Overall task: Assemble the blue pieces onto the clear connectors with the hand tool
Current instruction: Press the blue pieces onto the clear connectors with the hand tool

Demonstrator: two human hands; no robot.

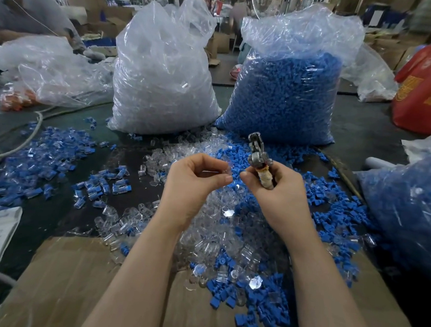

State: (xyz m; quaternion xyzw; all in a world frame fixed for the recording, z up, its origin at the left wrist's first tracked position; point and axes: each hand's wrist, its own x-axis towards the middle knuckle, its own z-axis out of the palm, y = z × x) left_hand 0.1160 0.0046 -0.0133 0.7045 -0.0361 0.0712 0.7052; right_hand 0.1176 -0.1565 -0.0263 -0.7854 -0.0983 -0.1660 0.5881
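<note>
Centrally, left hand (195, 179) pinching barely visible clear connector (225, 169), right hand (271, 190) gripping hand tool (259, 158).

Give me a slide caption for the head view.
Left hand pinches a clear connector while right hand grips the hand tool above loose parts.

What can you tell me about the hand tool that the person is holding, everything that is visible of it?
The hand tool is a small plier-like thing of dull grey metal, worn-looking. Its narrow head points up and away from the person, above the loose clear and blue pieces on the table. Below a jointed middle part, its grip is wrapped in pale, yellowish tape or cloth. The right hand grips it around this wrapped part, so the lower end is hidden. Whether the head is open or closed cannot be told.
</note>
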